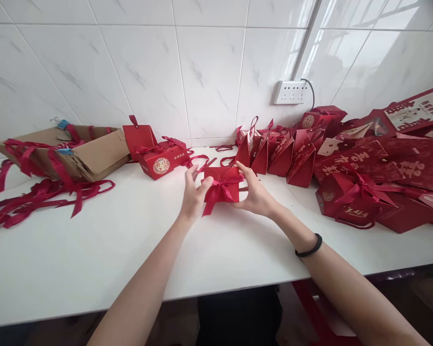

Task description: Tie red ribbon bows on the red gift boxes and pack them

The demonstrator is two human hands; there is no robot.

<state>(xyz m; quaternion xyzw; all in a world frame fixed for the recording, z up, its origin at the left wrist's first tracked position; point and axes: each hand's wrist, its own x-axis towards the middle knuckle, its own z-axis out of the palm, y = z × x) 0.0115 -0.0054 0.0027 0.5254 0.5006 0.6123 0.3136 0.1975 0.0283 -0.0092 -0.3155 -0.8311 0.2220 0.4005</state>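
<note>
Between my two hands is a small red gift box with a glossy red ribbon bow on the side facing me. One ribbon tail hangs below its lower left edge. My left hand grips the box at its left side, the thumb at the edge near the bow and the index finger raised behind. On the right, my right hand holds the box with fingers curved around its upper and lower corners. The underside of the box is hidden, so I cannot tell whether it touches the white table.
Left, an open cardboard box has red ribbons draped over it and onto the table. Two red boxes stand beside it. Several red gift boxes and bags crowd the right. A power strip hangs on the tiled wall.
</note>
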